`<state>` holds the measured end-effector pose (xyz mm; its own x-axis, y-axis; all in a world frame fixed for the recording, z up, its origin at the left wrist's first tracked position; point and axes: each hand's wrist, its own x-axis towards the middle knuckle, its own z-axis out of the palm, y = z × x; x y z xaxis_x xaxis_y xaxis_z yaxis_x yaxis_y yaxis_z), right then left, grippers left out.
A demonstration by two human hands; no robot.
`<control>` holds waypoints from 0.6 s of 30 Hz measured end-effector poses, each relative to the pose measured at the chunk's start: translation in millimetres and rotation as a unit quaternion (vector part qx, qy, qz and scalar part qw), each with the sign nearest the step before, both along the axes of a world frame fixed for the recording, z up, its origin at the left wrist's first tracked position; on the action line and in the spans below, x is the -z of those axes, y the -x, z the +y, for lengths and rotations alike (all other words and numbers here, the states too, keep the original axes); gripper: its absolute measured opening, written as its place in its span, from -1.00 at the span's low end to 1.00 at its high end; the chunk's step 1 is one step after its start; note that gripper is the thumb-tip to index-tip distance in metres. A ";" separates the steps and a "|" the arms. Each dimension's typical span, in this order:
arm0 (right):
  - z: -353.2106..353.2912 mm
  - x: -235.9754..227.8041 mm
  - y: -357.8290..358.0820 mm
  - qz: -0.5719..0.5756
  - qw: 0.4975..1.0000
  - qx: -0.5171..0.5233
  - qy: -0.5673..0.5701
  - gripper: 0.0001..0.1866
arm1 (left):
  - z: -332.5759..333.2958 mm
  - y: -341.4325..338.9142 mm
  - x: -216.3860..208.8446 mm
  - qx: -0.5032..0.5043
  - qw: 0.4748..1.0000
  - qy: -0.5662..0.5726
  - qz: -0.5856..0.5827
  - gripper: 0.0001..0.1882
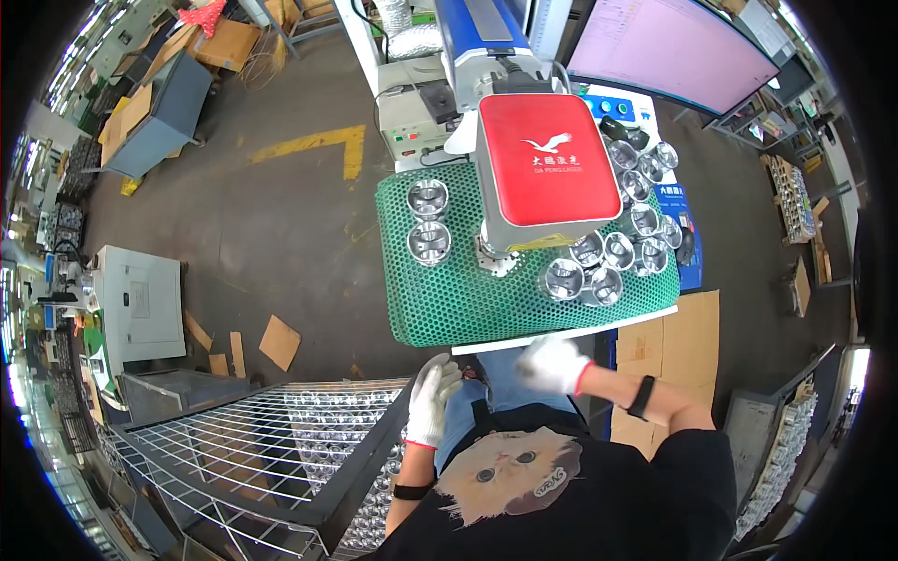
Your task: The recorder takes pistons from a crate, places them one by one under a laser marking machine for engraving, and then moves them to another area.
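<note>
My left hand (pixel 433 400) wears a white glove and is beside the dark edge of the wire rack, its fingers loosely extended with nothing visible in them. In front of my waist, just below the table's near edge, my gloved right hand (pixel 554 366) is smeared by motion, so its fingers cannot be made out. On the green mesh mat (pixel 449 304), two shiny metal pistons stand at the left, the nearer piston (pixel 429 243) just behind the other's front. A cluster of several pistons, including this front piston (pixel 564 280), fills the right side. Between them hangs the red-topped machine head (pixel 547 159), above a small metal fixture (pixel 496 258).
A wire rack (pixel 234 449) with many pistons on its shelves stands at my left. Behind the mat are a control box (pixel 412 117), a blue button panel (pixel 608 107) and a monitor (pixel 669 51). Cardboard (pixel 664 351) lies right of me; a grey cabinet (pixel 140 299) stands left.
</note>
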<state>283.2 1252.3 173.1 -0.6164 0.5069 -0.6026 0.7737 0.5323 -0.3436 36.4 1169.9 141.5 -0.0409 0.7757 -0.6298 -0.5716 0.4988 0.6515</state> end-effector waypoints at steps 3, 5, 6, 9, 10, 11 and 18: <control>33.6 -13.4 -40.9 0.089 0.913 0.166 -0.362 -0.82 | 5.6 -4.7 1.7 0.035 0.999 -0.011 0.026 -0.53; 55.7 -7.7 -50.7 0.105 0.883 0.150 -0.431 -0.84 | 11.7 -9.0 0.7 0.049 0.998 -0.014 0.028 -0.54; 58.2 4.6 -53.6 0.068 0.896 0.130 -0.420 -0.84 | 11.2 -10.6 0.7 0.063 0.998 -0.014 0.029 -0.55; 51.2 31.4 -49.7 0.013 0.903 0.136 -0.407 -0.84 | 0.9 -3.8 1.1 0.058 0.998 -0.034 0.013 -0.55; 44.2 33.5 -45.1 0.018 0.907 0.146 -0.394 -0.83 | -6.2 0.9 0.1 0.055 0.998 -0.039 0.021 -0.52; 35.4 35.8 -38.3 0.023 0.911 0.155 -0.381 -0.83 | -12.9 5.6 1.4 0.039 0.998 -0.038 0.025 -0.52; -28.9 -71.1 63.0 0.353 0.889 0.196 0.215 -0.67 | -23.2 22.7 -13.1 0.068 0.983 -0.019 -0.169 -0.37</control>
